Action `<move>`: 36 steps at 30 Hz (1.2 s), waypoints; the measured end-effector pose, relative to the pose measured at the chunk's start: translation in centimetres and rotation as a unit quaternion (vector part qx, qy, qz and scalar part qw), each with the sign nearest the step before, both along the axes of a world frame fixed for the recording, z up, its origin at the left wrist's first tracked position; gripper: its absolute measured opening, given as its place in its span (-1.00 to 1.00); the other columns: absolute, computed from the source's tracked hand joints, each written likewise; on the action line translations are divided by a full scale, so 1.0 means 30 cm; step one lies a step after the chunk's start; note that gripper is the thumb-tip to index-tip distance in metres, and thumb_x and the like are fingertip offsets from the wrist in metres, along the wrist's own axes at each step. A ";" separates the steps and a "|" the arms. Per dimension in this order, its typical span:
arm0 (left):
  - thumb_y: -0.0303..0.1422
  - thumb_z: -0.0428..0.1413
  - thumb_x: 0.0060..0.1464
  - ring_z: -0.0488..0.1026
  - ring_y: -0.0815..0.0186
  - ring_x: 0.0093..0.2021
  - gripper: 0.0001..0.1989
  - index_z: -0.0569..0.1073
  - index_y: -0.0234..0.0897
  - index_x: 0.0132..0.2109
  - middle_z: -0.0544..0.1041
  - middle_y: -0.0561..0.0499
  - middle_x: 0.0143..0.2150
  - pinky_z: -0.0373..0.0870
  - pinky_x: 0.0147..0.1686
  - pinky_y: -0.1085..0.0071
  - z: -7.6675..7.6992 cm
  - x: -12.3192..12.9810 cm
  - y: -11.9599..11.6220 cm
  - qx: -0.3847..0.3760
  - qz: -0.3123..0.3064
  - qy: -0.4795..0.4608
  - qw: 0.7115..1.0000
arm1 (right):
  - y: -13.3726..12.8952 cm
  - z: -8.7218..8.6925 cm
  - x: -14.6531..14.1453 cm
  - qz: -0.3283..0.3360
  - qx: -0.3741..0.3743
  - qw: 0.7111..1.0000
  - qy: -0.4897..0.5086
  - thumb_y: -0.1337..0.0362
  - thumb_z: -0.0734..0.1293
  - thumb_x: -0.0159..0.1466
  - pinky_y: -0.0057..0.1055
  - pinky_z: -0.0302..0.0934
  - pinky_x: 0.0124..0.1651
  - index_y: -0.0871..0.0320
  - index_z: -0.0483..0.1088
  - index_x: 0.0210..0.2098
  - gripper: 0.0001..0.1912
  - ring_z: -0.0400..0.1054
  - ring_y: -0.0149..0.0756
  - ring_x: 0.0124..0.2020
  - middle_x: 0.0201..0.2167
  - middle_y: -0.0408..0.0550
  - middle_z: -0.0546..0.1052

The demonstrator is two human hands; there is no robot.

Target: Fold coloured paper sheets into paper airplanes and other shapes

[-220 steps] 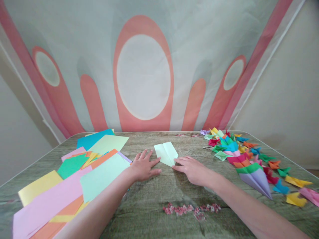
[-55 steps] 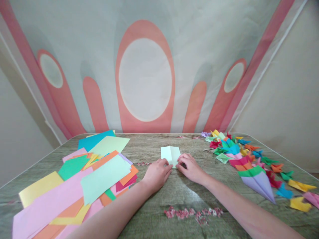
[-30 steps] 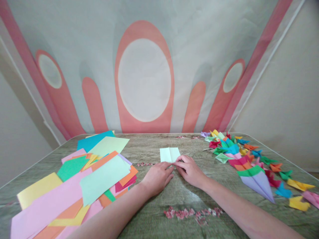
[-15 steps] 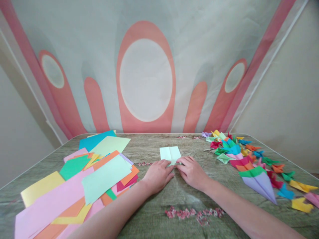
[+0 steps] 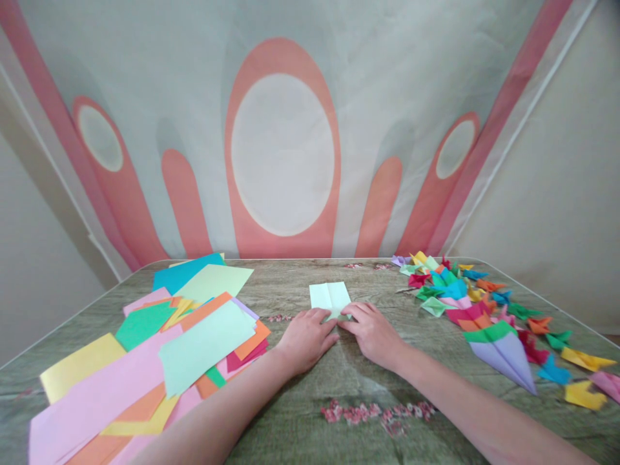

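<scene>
A small pale mint-green sheet of folding paper (image 5: 330,295) lies on the table, with a crease running down its middle. My left hand (image 5: 309,337) rests at its near left edge, fingers bent and closed over the paper's lower part. From the other side, my right hand (image 5: 372,332) pinches the near right edge between thumb and fingers. The fingertips of both hands almost meet at the near edge and hide that part of the paper.
Left of my arm is a spread pile of coloured paper sheets (image 5: 208,345). Many folded paper figures lie at the right, among them a purple-and-green paper plane (image 5: 504,361). The wood-patterned table (image 5: 290,413) reaches back to a grey-and-pink fabric backdrop (image 5: 283,51).
My right fingertips have shifted slightly left along the paper's near edge, closer to my left hand. The paper stays almost in place and the piles are unchanged.
</scene>
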State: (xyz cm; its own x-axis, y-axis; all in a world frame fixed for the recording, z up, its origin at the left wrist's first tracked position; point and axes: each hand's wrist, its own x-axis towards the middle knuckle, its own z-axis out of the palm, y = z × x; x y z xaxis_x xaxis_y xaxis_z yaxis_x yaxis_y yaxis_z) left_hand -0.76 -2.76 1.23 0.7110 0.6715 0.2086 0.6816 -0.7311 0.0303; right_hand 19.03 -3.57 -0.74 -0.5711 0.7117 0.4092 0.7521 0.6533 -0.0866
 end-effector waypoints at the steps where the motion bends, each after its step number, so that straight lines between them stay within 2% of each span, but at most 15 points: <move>1: -0.18 -0.12 0.20 0.31 0.18 -0.01 -0.67 0.34 -0.19 0.02 0.38 -0.08 -0.02 0.25 -0.02 0.23 0.001 0.000 0.000 0.000 0.000 0.002 1.000 | 0.001 0.004 0.001 -0.003 -0.004 1.000 -0.005 0.37 0.22 0.26 -0.25 0.02 0.00 0.07 0.45 -0.15 -0.77 0.17 -0.22 -0.03 -0.13 -0.01 0.41; 8: -0.18 -0.11 0.20 0.32 0.19 -0.01 -0.67 0.32 -0.18 0.03 0.38 -0.07 -0.02 0.26 -0.02 0.24 0.005 0.000 0.002 -0.008 0.000 0.021 1.000 | 0.011 0.041 0.017 -0.023 -0.020 0.998 -0.052 0.39 0.22 0.25 -0.24 -0.02 -0.01 0.07 0.51 -0.28 -0.78 0.12 -0.21 0.03 -0.17 -0.04 0.44; 15: -0.17 -0.10 0.19 0.31 0.19 0.03 -0.65 0.31 -0.17 0.06 0.37 -0.09 0.02 0.25 0.00 0.23 0.000 -0.002 0.001 -0.009 -0.001 0.023 1.000 | 0.013 0.015 0.025 -0.019 0.001 0.999 -0.034 0.39 0.22 0.26 -0.25 -0.02 0.02 0.11 0.50 -0.31 -0.79 0.16 -0.23 0.00 -0.19 -0.05 0.47; 19: -0.15 -0.09 0.18 0.24 0.14 0.10 -0.63 0.30 -0.18 0.07 0.34 -0.11 0.07 0.22 0.03 0.20 -0.010 -0.003 0.001 0.000 0.008 0.027 1.000 | 0.008 0.006 0.012 -0.022 0.015 1.000 -0.006 0.40 0.21 0.26 -0.25 0.00 0.04 0.15 0.45 -0.18 -0.78 0.16 -0.23 0.00 -0.12 -0.01 0.45; 23: -0.14 -0.10 0.17 0.12 0.10 0.19 -0.61 0.29 -0.19 0.08 0.29 -0.13 0.12 0.16 0.08 0.15 -0.017 -0.002 0.000 0.007 0.017 0.028 0.999 | 0.012 0.004 -0.001 -0.021 -0.009 1.000 -0.002 0.42 0.21 0.24 -0.24 0.03 0.03 0.12 0.38 -0.03 -0.68 0.12 -0.20 0.04 -0.03 0.02 0.39; 31: -0.09 -0.13 0.17 0.01 0.07 0.24 -0.56 0.29 -0.17 0.10 0.28 -0.13 0.14 0.07 0.13 0.11 -0.016 -0.005 -0.006 0.004 0.022 0.023 0.999 | 0.038 -0.007 0.001 -0.028 -0.104 0.994 0.017 0.51 0.18 0.20 -0.23 0.01 0.07 -0.03 0.32 0.05 -0.52 0.04 -0.21 0.11 0.01 -0.04 0.36; 36: -0.07 -0.14 0.17 -0.01 0.06 0.25 -0.57 0.31 -0.12 0.10 0.28 -0.10 0.13 0.03 0.13 0.08 -0.005 -0.016 -0.012 -0.008 0.025 0.015 1.000 | 0.038 0.009 0.005 -0.035 -0.118 0.992 -0.007 0.51 0.15 0.21 -0.21 -0.03 0.10 -0.06 0.32 0.05 -0.51 -0.04 -0.18 0.17 0.02 -0.03 0.34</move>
